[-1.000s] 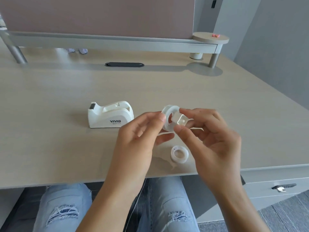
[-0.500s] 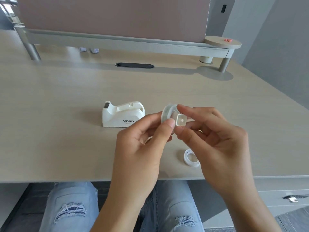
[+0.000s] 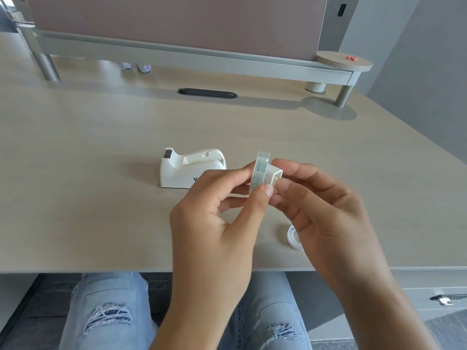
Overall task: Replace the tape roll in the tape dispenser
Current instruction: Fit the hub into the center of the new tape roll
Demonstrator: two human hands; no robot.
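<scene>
Above the desk, a clear tape roll (image 3: 261,170) is held edge-on, with a white plastic spindle (image 3: 275,176) sticking out of its hole to the right. My left hand (image 3: 222,223) pinches the roll's rim with thumb and fingers. My right hand (image 3: 328,218) grips the spindle's end. The white tape dispenser (image 3: 187,168) stands on the desk just left of and behind my hands, its cradle without a roll. A white empty tape core (image 3: 293,236) lies on the desk, partly hidden behind my right hand.
The beige desk (image 3: 101,173) has a black cable slot (image 3: 207,93) at the back. Behind it runs a grey raised shelf (image 3: 202,59) with a round end, and a small white cup (image 3: 314,86) stands under it. My knees in torn jeans show below the desk's front edge.
The roll has turned from face-on to edge-on, and the spindle now sits deeper in its hole. The view has shifted, so the dispenser appears further right.
</scene>
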